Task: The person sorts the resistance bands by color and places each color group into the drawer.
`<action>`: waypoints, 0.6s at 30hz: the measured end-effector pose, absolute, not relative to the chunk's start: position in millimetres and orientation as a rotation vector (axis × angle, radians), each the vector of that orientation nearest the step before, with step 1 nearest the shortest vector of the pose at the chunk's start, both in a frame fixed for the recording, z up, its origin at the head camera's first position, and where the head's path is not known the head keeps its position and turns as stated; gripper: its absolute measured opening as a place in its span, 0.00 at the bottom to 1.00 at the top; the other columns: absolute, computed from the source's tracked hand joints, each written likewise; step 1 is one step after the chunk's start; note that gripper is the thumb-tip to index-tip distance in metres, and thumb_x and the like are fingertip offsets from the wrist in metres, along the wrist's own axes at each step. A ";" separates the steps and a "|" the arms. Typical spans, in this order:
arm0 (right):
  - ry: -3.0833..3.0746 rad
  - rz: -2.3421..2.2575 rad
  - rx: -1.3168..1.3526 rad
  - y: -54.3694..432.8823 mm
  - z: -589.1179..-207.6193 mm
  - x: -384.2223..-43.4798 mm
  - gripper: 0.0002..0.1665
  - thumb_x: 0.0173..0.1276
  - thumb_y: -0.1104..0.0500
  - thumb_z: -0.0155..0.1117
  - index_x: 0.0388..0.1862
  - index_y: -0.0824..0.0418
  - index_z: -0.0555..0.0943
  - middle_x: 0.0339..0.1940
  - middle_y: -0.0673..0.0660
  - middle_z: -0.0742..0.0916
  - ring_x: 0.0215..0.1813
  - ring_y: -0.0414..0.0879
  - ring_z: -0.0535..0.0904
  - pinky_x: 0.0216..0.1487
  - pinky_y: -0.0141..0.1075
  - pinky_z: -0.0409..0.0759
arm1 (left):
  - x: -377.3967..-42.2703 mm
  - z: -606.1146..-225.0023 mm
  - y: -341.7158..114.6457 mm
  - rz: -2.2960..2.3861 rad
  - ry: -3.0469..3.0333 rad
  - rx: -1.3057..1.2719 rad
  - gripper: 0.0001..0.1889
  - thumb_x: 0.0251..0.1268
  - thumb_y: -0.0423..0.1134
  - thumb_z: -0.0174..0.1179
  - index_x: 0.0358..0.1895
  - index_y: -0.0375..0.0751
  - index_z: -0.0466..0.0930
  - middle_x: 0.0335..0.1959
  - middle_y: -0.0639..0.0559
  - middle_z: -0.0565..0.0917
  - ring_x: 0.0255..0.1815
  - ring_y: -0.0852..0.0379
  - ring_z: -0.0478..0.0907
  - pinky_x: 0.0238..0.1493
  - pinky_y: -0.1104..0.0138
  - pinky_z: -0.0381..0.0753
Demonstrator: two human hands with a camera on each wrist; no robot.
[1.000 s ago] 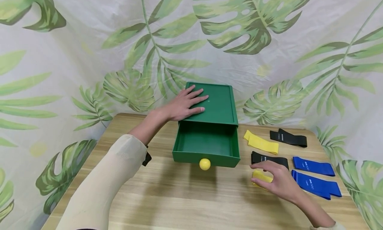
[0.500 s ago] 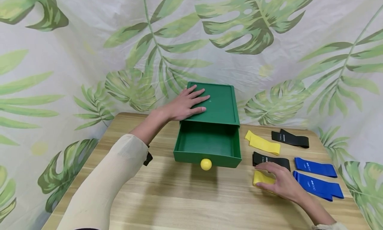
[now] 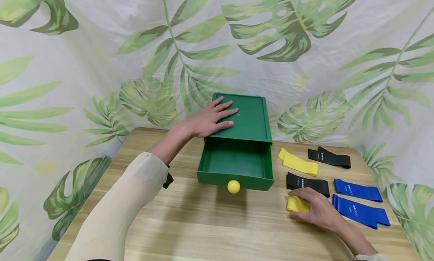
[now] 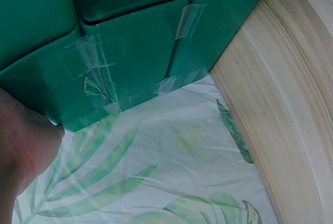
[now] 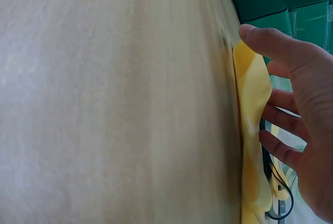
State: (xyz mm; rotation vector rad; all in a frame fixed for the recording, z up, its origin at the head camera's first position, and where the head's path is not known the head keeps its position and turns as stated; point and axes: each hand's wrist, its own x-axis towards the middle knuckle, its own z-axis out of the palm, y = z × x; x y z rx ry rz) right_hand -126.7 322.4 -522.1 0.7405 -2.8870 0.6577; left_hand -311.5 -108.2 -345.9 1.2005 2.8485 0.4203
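My left hand (image 3: 211,119) lies flat with spread fingers on top of a green drawer box (image 3: 249,115). The box's drawer (image 3: 234,180) is pulled out, nothing shows inside it, and a yellow round knob (image 3: 233,186) sits on its front. To the right, my right hand (image 3: 317,208) holds a yellow resistance band (image 3: 297,204) on the table, with the thumb on the near side and the fingers on the far side. The right wrist view shows this yellow band (image 5: 252,99) bulging beside the curled fingers. In the left wrist view the left hand (image 4: 26,141) is mostly cut off.
Behind the right hand lie a black band (image 3: 306,183), another yellow band (image 3: 298,163) and a farther black band (image 3: 329,157). Two blue bands (image 3: 357,190) lie to its right. A leaf-patterned cloth (image 3: 203,46) hangs behind the wooden table (image 3: 190,223).
My right hand has come down around the near yellow band, its thumb and fingers closing in on it. The left hand stays on the box; the drawer has not moved.
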 end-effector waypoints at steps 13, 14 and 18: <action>-2.839 0.680 0.757 320.8 -529.7 -126.9 0.27 0.55 0.48 0.88 0.54 0.49 0.90 0.53 0.45 0.88 0.51 0.40 0.82 0.50 0.41 0.86 | -311.3 -346.1 -108.4 0.442 2.850 1.195 0.32 0.88 0.57 0.45 0.87 0.53 0.57 0.89 0.46 0.49 0.89 0.39 0.33 0.84 0.40 0.34; -2.840 0.684 0.754 320.6 -530.1 -126.9 0.26 0.56 0.48 0.88 0.53 0.49 0.90 0.53 0.45 0.88 0.50 0.40 0.82 0.50 0.40 0.86 | -311.3 -346.1 -108.3 0.443 2.850 1.195 0.32 0.88 0.57 0.45 0.87 0.53 0.57 0.89 0.46 0.49 0.89 0.39 0.33 0.84 0.40 0.34; -2.828 0.706 0.743 320.5 -532.1 -126.8 0.25 0.56 0.50 0.88 0.52 0.49 0.90 0.52 0.45 0.89 0.49 0.40 0.83 0.50 0.40 0.87 | -311.6 -346.5 -108.5 0.444 2.849 1.200 0.32 0.88 0.57 0.45 0.87 0.53 0.57 0.89 0.46 0.49 0.89 0.40 0.33 0.84 0.39 0.34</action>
